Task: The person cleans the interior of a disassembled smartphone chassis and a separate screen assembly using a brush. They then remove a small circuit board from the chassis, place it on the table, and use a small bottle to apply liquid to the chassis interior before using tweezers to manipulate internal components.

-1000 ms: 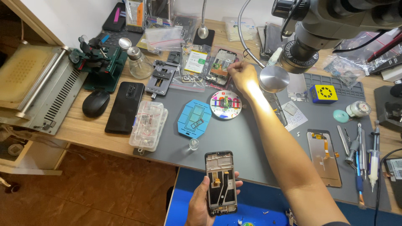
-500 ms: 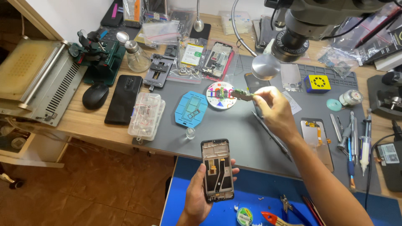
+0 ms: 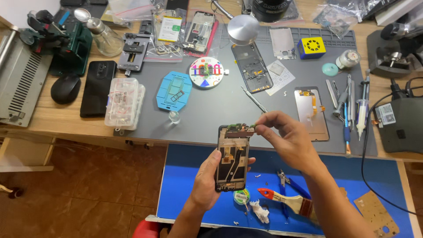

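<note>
Head view: small green board going onto the top end of the opened phone.

My left hand [image 3: 210,180] is wrapped around the lower half of the phone [image 3: 232,158], open back facing up, held above the blue mat [image 3: 198,194] at the near edge of the bench. My right hand [image 3: 288,139] pinches the green board [image 3: 240,127] between thumb and fingertips, touching the phone's top edge. Judgement: keep the frame level and steady, bring the board in flat rather than tilted, line it up with the frame recess before pressing, and grip by the edges only. Tweezers [image 3: 254,99] lie on the grey mat [image 3: 211,119], farther off; the brush [image 3: 288,200] lies near right.
</note>
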